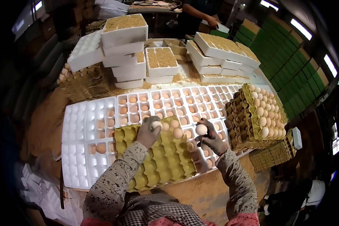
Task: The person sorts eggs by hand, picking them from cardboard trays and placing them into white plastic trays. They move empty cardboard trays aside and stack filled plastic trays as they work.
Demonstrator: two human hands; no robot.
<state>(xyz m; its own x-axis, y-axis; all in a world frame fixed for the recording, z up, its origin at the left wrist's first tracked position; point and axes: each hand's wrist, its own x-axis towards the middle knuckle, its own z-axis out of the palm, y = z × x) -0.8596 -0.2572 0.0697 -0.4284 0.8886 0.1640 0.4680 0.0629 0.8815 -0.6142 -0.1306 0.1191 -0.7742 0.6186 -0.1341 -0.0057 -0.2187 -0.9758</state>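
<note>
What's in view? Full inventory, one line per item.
foam trays: several, white, side by side across the table, many cells holding tan eggs
pulp tray: one, yellow-green, on the foam trays nearest the person, a few eggs at its far edge
egg stack: one, yellow-green trays, right, top layer full
foam boxes: many, white, stacked at the rear, filled with tan husk
brown trays: one stack, left rear
cartons: many, green, stacked along the right
other person: one, far rear
left hand: fingers around left egg, pale
right hand: fingers hold right egg, pale
</note>
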